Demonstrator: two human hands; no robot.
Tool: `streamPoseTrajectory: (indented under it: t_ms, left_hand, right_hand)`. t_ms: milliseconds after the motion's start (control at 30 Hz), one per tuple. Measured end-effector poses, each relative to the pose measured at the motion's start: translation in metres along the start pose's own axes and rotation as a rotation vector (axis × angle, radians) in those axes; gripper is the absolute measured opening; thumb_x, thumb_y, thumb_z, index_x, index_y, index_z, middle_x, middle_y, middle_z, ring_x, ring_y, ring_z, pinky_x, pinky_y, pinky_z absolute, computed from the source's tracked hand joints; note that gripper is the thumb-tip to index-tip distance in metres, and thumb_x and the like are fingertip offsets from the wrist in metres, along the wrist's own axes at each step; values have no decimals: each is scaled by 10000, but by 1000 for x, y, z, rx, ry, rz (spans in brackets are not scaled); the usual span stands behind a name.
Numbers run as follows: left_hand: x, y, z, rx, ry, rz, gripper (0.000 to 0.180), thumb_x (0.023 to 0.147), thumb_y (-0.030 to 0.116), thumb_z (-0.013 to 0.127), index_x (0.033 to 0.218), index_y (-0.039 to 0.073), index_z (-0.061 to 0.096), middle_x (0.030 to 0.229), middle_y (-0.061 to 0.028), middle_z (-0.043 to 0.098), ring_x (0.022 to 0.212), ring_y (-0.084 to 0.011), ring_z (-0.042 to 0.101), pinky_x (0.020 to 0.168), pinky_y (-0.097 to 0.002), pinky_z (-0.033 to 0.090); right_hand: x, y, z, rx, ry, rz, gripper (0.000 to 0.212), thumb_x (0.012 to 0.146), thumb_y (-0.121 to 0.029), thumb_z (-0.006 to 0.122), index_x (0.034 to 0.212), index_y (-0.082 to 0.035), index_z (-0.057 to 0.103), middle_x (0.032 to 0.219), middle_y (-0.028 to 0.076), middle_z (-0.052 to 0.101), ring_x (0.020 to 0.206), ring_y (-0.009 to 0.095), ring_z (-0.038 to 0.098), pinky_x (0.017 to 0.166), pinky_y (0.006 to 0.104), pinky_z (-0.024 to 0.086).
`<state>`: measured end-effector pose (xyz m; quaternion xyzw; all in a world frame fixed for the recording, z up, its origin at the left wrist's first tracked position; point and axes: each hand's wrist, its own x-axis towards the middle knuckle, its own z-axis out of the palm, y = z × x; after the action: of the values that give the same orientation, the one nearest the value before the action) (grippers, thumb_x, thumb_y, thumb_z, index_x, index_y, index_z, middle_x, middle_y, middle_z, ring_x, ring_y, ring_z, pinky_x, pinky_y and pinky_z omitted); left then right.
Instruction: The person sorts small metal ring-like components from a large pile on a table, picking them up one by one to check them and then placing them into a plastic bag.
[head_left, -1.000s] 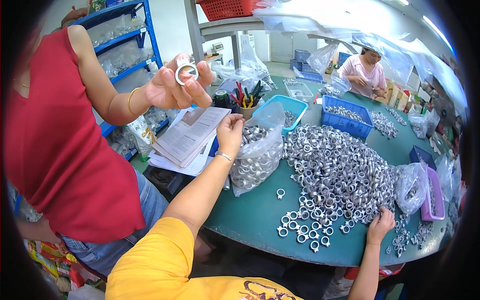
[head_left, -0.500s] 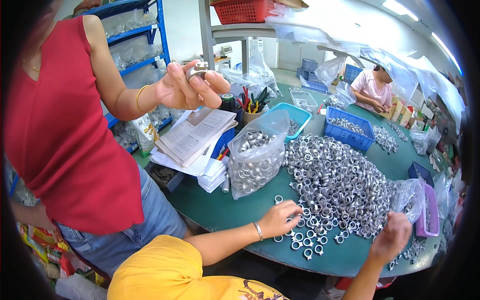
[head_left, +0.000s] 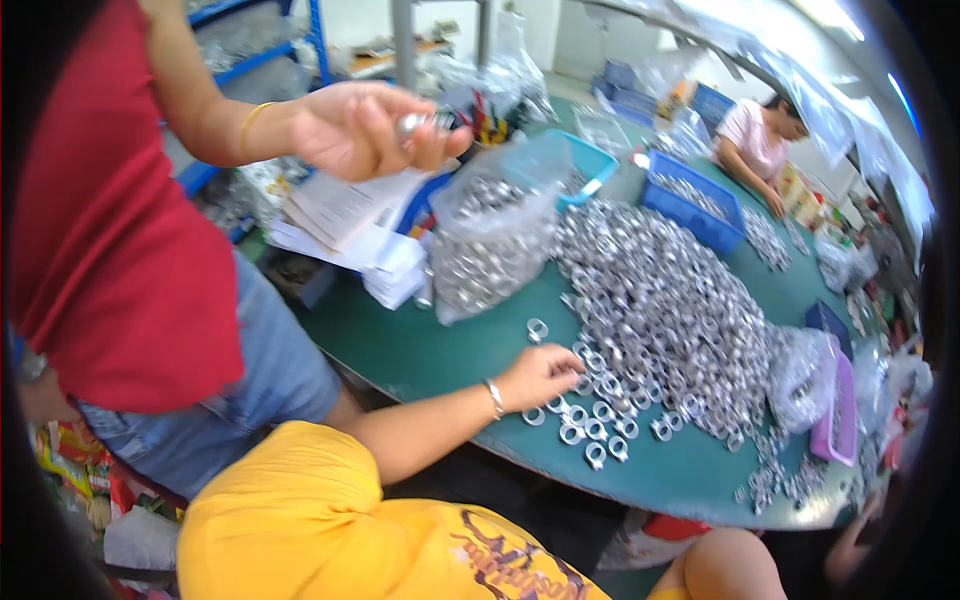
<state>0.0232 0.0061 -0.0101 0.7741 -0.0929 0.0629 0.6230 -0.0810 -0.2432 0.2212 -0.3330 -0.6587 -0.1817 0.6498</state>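
Observation:
My left hand, with a bracelet at its wrist, rests at the near left edge of a big heap of silver metal ring-shaped parts. Its fingers are loosely bent and apart, and nothing shows in them. Several loose rings lie just beside it on the green table. At the lower right rim a blurred skin-toned shape may be my right hand; its fingers cannot be made out. On my left, a standing person in red holds up a small shiny metal part in one hand.
Behind my left hand stands a clear bag of rings, next to stacked papers. Blue and turquoise bins sit farther back, a purple basket at right. Another person in pink works across the table.
My right hand has left its place by the heap's right side. My left hand stays among the rings. The standing person's hand has tilted with the metal part. The whole view has shifted and blurred.

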Motion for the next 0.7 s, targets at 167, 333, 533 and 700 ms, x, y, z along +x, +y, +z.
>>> streamPoseTrajectory:
  t_ms: [167, 333, 533, 700]
  left_hand:
    - [-3, 13, -4, 111, -20, 29, 156, 829, 126, 662, 950, 27, 661, 857, -22, 599, 723, -73, 560, 665, -222, 471]
    - [-3, 21, -1, 120, -40, -21, 123, 824, 81, 651, 926, 12, 656, 801, 8, 546, 654, -44, 507, 610, -195, 434]
    - [-3, 20, 0, 100, -18, -32, 100, 804, 56, 654, 893, 9, 658, 780, 3, 547, 618, -52, 495, 579, -200, 434]
    - [-2, 22, -4, 146, -36, -2, 130, 804, 83, 652, 915, 17, 660, 793, -19, 560, 647, -81, 533, 600, -224, 448]
  right_hand:
    - [-8, -10, -2, -155, 51, 24, 298, 760, -234, 681, 997, -65, 613, 1003, 91, 616, 929, 255, 569, 856, 413, 416]
    - [-11, -31, -2, -294, 69, 47, 269, 763, -211, 677, 972, -57, 611, 972, 87, 610, 901, 242, 562, 831, 393, 415]
    - [-14, -40, -1, -375, 67, 72, 234, 765, -183, 674, 943, -46, 607, 935, 83, 602, 867, 226, 554, 801, 369, 414]
    - [-16, -36, 0, -394, 60, 98, 205, 767, -160, 670, 918, -38, 605, 903, 79, 595, 839, 213, 548, 776, 350, 412]
